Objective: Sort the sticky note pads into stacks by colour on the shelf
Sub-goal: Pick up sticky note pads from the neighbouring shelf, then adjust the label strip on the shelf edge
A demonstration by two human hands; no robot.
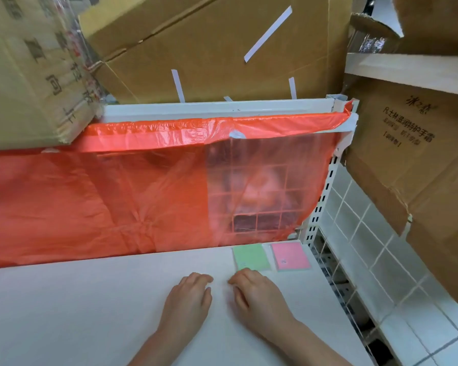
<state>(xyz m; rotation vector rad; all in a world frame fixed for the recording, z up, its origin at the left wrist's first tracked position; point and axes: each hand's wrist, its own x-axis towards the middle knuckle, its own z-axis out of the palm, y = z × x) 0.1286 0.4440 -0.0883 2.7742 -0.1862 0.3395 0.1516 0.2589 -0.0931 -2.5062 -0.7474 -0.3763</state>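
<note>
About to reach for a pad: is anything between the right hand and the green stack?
Nothing visible. The right hand rests on the shelf just in front of the green stack, its fingertips at the stack's near edge. The pink stack sits beside it on the right, out of the path.

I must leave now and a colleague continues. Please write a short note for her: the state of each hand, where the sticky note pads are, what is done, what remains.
Left hand: open, palm down on the white shelf, holds nothing.
Right hand: open, flat on the shelf just in front of the green pad; fingers hold nothing.
Green pad and pink pad: side by side, apart, at the back right of the shelf, by the red plastic sheet.
Done: green and pink lie separately.
Left: no other pads are in view, so look for any more outside the picture.
</note>
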